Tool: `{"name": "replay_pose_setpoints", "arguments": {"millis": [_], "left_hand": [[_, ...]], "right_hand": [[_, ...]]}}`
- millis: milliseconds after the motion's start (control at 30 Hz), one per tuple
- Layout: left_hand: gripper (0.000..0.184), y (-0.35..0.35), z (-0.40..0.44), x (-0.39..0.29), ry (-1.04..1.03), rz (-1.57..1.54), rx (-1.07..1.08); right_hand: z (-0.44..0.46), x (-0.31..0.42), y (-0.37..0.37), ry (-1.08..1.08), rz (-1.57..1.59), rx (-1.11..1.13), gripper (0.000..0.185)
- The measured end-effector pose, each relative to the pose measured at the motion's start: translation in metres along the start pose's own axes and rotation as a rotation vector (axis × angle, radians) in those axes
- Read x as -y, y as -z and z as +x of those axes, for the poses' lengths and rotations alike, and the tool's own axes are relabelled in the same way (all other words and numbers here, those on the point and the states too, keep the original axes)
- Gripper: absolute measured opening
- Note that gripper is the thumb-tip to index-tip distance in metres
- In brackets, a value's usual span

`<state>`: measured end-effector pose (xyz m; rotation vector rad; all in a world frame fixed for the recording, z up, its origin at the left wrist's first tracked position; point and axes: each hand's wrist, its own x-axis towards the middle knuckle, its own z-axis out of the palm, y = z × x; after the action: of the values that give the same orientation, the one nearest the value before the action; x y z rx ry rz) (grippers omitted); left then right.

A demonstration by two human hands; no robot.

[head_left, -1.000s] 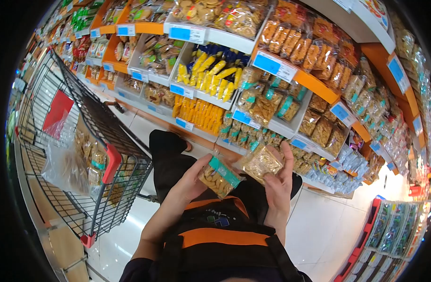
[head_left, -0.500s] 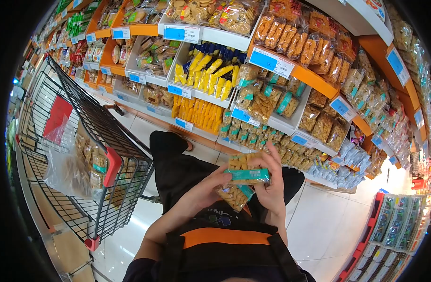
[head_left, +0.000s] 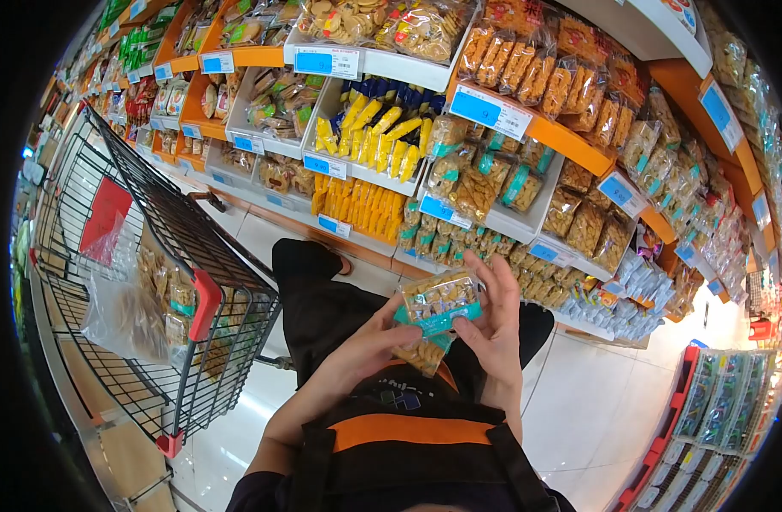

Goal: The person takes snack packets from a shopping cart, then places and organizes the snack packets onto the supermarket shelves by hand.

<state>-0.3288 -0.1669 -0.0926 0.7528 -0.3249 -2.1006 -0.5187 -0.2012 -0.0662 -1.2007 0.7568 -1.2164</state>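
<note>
Two clear snack packs with teal labels are held together in front of my lap. My left hand (head_left: 369, 343) grips the lower pack (head_left: 427, 354), which is partly covered by the other one. The upper pack (head_left: 440, 299) is in my right hand (head_left: 493, 320), with the thumb on its teal band and the fingers along its right side. Just beyond my hands, similar teal-labelled packs (head_left: 459, 183) fill a white shelf bin.
A black wire shopping cart (head_left: 205, 303) with red corners stands at the left, holding bagged goods (head_left: 130, 320). Shelves with snack bins and price tags (head_left: 491, 113) run across the front. A red-edged rack (head_left: 668, 427) is at the lower right.
The pack in my right hand has turned and come over the left-hand pack, and the two now overlap. My hands have moved closer together.
</note>
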Motion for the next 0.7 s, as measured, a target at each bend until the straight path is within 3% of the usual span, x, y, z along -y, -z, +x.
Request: {"name": "replay_pose_setpoints", "arguments": {"millis": [300, 500, 700], "left_hand": [[0.061, 0.002, 0.002, 0.019, 0.179, 0.099, 0.063], [0.064, -0.01, -0.009, 0.008, 0.116, 0.091, 0.123], [0.084, 0.019, -0.014, 0.021, 0.002, -0.089, 0.138]], "right_hand": [[0.001, 0.013, -0.002, -0.05, -0.043, 0.087, 0.079], [0.006, 0.01, -0.001, 0.023, -0.113, 0.091, 0.078], [0.004, 0.009, 0.002, -0.045, -0.121, 0.123, 0.072]]}}
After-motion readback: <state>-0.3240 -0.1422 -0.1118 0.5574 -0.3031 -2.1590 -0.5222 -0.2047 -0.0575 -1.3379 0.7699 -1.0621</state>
